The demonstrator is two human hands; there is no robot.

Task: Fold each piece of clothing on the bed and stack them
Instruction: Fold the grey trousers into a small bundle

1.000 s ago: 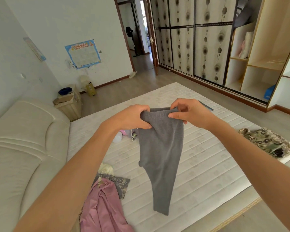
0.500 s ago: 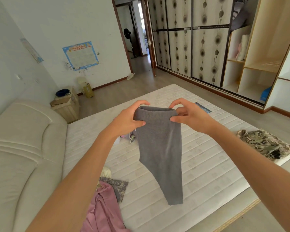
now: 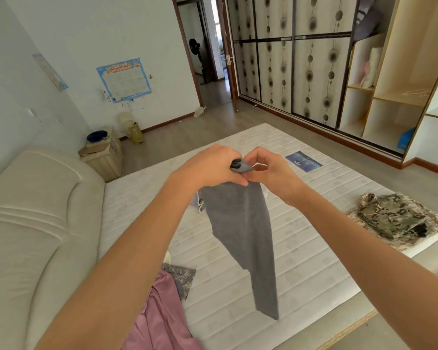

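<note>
Grey trousers [image 3: 243, 231] hang in the air above the white mattress [image 3: 314, 261], legs pointing down. My left hand [image 3: 210, 168] grips their bunched waistband from the left. My right hand [image 3: 271, 170] pinches the same bunched top from the right, and the two hands touch. A folded camouflage garment [image 3: 392, 218] lies at the mattress's right edge. A pink garment [image 3: 159, 322] and a small camouflage piece [image 3: 182, 276] lie at the near left. A small light item [image 3: 197, 202] shows behind the trousers, mostly hidden.
A cream padded headboard [image 3: 36, 223] runs along the left. A wooden bedside cabinet [image 3: 104, 157] stands beyond it. An open wardrobe [image 3: 390, 84] with shelves lines the right wall. A blue label [image 3: 304, 161] is on the mattress's far part.
My hands have come together, gathering the waistband that was stretched flat between them into a bunch. The trousers now hang narrower and a little lower.
</note>
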